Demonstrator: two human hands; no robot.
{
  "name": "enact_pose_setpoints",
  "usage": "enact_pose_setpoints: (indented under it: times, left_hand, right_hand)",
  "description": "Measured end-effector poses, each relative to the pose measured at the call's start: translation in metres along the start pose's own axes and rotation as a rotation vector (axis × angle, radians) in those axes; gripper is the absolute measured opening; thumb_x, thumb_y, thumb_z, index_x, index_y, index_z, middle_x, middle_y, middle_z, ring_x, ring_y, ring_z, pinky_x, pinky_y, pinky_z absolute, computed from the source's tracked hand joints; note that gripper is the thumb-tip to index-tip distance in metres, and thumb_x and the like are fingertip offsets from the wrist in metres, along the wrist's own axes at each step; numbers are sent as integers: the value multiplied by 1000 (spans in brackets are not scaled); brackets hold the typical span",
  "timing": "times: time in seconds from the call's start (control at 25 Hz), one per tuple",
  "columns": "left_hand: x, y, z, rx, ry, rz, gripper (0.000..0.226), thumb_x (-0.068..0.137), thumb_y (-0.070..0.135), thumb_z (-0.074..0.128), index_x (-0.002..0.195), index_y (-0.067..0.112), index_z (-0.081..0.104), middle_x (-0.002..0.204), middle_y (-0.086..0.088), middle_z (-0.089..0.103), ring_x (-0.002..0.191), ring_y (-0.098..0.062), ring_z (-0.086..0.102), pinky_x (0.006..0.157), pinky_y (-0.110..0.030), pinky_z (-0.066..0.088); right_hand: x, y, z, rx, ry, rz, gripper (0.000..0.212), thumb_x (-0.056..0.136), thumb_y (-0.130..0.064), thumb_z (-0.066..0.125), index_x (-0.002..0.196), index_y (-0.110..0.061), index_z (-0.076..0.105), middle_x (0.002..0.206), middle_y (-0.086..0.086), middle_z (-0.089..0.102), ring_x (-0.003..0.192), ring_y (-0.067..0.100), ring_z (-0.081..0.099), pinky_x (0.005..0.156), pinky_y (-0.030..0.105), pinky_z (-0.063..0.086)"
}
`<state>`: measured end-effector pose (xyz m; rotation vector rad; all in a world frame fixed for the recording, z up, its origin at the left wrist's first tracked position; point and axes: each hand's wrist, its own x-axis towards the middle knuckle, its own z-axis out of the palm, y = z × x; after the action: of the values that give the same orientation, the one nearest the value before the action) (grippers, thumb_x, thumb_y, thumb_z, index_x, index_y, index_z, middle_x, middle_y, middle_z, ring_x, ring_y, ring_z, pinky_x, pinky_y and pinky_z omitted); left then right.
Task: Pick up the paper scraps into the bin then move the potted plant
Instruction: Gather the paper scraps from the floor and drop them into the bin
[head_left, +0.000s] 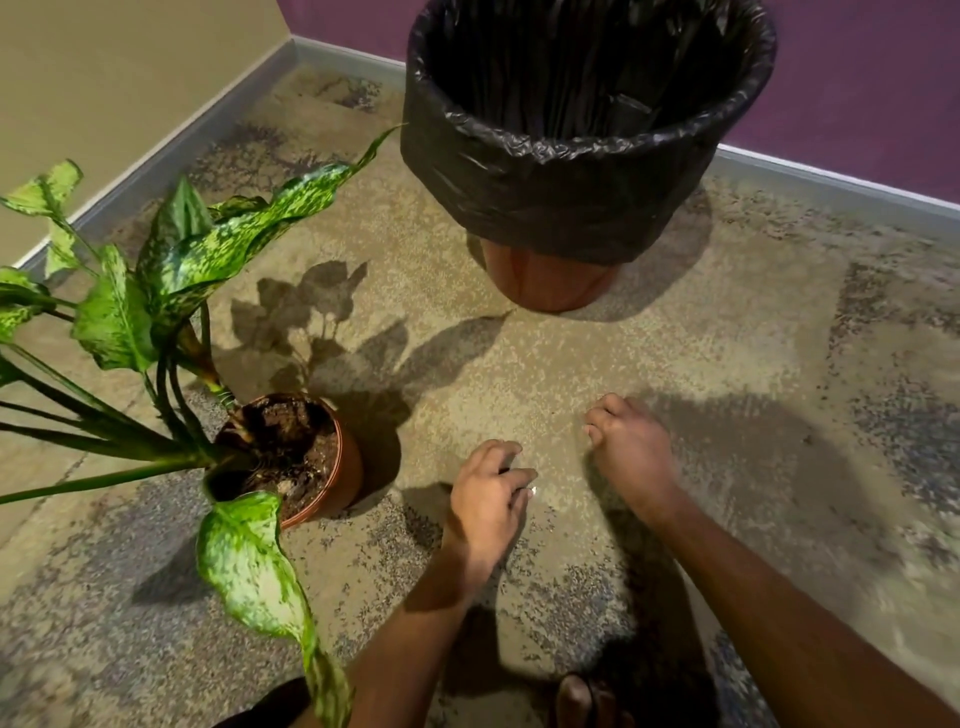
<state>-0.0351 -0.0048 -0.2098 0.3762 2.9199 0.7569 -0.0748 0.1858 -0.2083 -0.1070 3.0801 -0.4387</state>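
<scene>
The bin (561, 208) stands at the back of the floor; it is terracotta-coloured with a black liner folded over its rim. The potted plant (349, 470), with speckled green leaves in a brown pot of soil, stands at the left. My left hand (485, 501) hovers low over the floor just right of the pot, its fingers curled, and pinches a small white paper scrap (531, 491) at the fingertips. To the right and slightly farther out, my right hand (626, 447) is curled into a loose fist near the floor, and nothing shows in it.
The floor is mottled tan and grey stone. A beige wall (104, 78) and a purple wall (857, 78) meet in the corner behind the bin. One long leaf (249, 561) droops toward my left forearm. My bare foot (576, 699) shows at the bottom edge.
</scene>
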Motion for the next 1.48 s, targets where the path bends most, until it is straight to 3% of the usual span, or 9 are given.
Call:
enact_pose_setpoints:
  times: [0.2, 0.36, 0.48, 0.64, 0.84, 1.0, 1.16, 1.24, 1.48]
  left_hand:
    - [-5, -3, 7, 94, 54, 146, 16, 70, 21, 70, 80, 32, 75, 102, 8, 70, 99, -20, 62, 72, -30, 55]
    - [-6, 0, 10, 204, 54, 179, 18, 67, 24, 80, 83, 29, 74, 102, 8, 69, 99, -18, 61, 78, -36, 55]
    - [-1, 13, 2, 176, 127, 100, 13, 78, 27, 70, 90, 24, 73, 105, 6, 67, 104, -18, 57, 91, -41, 47]
    - [31, 73, -41, 66, 409, 79, 13, 85, 28, 62, 92, 21, 71, 102, 6, 62, 107, -15, 48, 104, -50, 34]
    - [86, 151, -130, -148, 844, 147, 10, 84, 25, 65, 86, 20, 73, 90, 1, 64, 94, -19, 55, 96, -46, 35]
    - [121, 171, -185, -93, 917, 111, 9, 83, 28, 65, 86, 23, 72, 85, 5, 64, 89, -18, 53, 92, -41, 34]
    - [146, 171, -221, 10, 744, -90, 13, 89, 33, 59, 91, 27, 71, 90, 9, 65, 93, -15, 54, 93, -38, 31]
    - [148, 173, -226, 1, 691, -122, 23, 90, 22, 56, 111, 24, 65, 108, 6, 64, 104, -19, 54, 97, -42, 32]
    - [95, 181, -179, -258, 695, 7, 51, 85, 7, 53, 136, 12, 45, 138, -1, 50, 132, -18, 39, 111, -41, 30]
  right_hand:
    - [-1, -2, -1, -41, -28, 3, 29, 84, 2, 61, 108, -14, 66, 99, -1, 62, 89, 13, 54, 72, 26, 51]
    - [-1, 1, -4, -78, -64, -4, 47, 77, 12, 57, 116, -14, 60, 100, 1, 63, 85, 14, 54, 68, 24, 49]
    - [-4, 3, -13, -1, 1, 16, 37, 82, 9, 57, 110, -15, 64, 92, 0, 63, 74, 13, 53, 59, 24, 43]
    - [4, -9, -60, 196, 275, 25, 13, 90, -7, 59, 95, -15, 68, 88, 1, 67, 70, 14, 56, 62, 22, 42]
    - [32, -38, -170, 442, 699, -78, 11, 88, -10, 62, 94, -12, 71, 88, 3, 69, 76, 12, 60, 72, 22, 46]
    - [66, -57, -241, 455, 900, -128, 13, 87, -17, 61, 93, -13, 72, 88, 1, 70, 77, 10, 61, 72, 24, 48]
    - [112, -68, -271, 337, 738, -105, 21, 86, -13, 56, 101, -19, 70, 106, -3, 71, 96, 14, 64, 89, 30, 50]
    - [118, -72, -273, 283, 633, -77, 28, 87, -8, 55, 111, -18, 67, 123, -3, 64, 111, 17, 60, 99, 33, 46]
    - [72, -71, -244, 365, 557, -178, 31, 86, -3, 53, 111, -15, 67, 124, -1, 62, 114, 16, 58, 100, 33, 46]
